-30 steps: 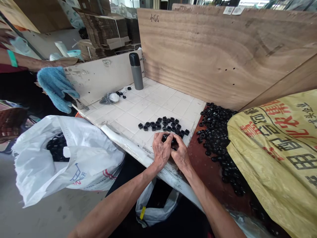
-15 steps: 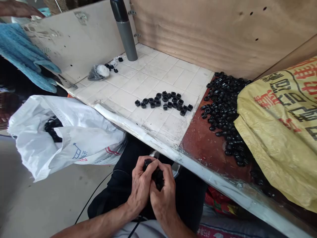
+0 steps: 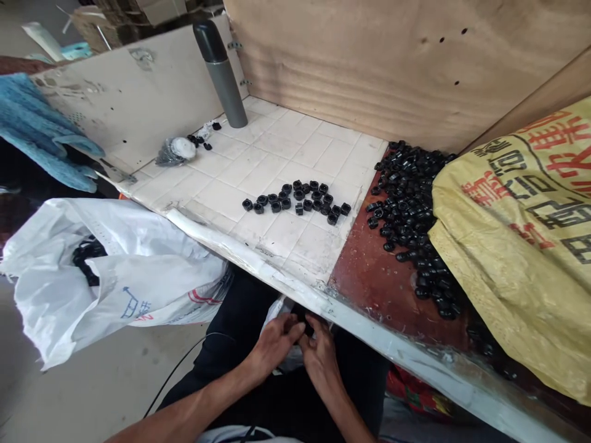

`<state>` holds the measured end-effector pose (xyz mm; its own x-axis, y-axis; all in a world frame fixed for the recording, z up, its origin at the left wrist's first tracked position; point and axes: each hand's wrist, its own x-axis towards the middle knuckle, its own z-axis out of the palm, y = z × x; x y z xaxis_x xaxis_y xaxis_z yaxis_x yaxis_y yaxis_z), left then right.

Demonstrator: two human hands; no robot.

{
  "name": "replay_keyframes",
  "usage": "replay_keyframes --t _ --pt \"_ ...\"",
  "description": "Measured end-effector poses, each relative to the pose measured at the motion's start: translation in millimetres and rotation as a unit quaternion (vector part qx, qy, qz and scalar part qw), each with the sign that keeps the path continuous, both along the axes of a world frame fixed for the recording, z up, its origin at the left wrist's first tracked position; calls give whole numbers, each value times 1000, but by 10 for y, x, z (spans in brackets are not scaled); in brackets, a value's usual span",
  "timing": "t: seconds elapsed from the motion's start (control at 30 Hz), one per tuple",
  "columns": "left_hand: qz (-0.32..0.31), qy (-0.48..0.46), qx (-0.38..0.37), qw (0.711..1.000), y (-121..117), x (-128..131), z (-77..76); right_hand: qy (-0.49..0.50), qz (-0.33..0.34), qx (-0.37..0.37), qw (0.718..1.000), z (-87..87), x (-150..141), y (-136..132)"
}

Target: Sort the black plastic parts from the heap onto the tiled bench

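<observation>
Below the white-wrapped front edge of the workbench (image 3: 258, 264), the person's left hand (image 3: 276, 344) and right hand (image 3: 321, 357) are working close together above dark trousers (image 3: 231, 332). Fingers (image 3: 293, 326) of both hands are curling inward and grasping a small black piece (image 3: 305, 323). The hands and the bench edge partly hide it, so its exact shape and the firmness of the grip cannot be told.

Up on the bench, a crooked band of glossy black rings (image 3: 295, 200) is lying on a white tile top (image 3: 295, 154), well short of its rim. A dense heap of the same rings (image 3: 410, 209) is spilling across a worn reddish-brown board (image 3: 388, 295), pressed against a yellow woven sack (image 3: 521, 215) printed with red and black characters. A grained plywood panel (image 3: 392, 67) is standing along the far side, and a grey flask with a black cap (image 3: 220, 80) is standing upright near its corner.

To the left, a crumpled white plastic bag (image 3: 115, 289) is sagging beside the bench, with black pieces (image 3: 87, 258) showing inside it. The hands are sitting between this bag and a red patterned cloth (image 3: 415, 394), just under the bench's raised, scuffed lip.
</observation>
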<state>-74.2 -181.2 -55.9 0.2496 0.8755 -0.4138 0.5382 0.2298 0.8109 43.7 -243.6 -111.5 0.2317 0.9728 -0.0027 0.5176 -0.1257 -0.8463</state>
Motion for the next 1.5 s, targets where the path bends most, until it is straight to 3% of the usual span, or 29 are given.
replay_keyframes --t 0.03,0.07,0.13,0.23,0.33,0.4,0.47,0.57,0.63,0.9,1.07,1.27,1.5 --pt "-31 -26 -36 999 1 -111 152 30 -10 1 1000 197 24 -68" --pt "-39 -29 -26 998 44 -226 299 49 15 3 999 411 63 -106" --pt "-40 -6 108 993 295 -437 524 40 65 88 993 821 189 -39" --pt "32 86 370 925 1044 -632 593 -71 58 196 976 1150 478 497" --pt "55 206 418 883 1895 -662 463 -191 33 216 957 1049 772 1335" --pt "-12 215 409 887 2303 -605 386 -238 18 202 950 874 903 1836" --pt "-99 187 410 887 2512 -495 341 -268 8 177 947 726 964 2171" --pt "-191 118 444 867 2511 -257 303 -292 35 173 940 634 949 2340" --pt "-214 79 461 858 2397 -87 282 -298 79 190 932 642 906 2317" --pt "-156 48 483 860 2017 298 234 -292 143 203 924 639 858 2220" --pt "-114 113 489 857 1954 421 246 -272 157 213 925 648 876 2238" --pt "-129 228 507 821 1867 467 207 -263 191 216 921 716 899 2206" --pt "-150 152 496 842 1945 406 211 -214 233 235 919 844 925 2146"
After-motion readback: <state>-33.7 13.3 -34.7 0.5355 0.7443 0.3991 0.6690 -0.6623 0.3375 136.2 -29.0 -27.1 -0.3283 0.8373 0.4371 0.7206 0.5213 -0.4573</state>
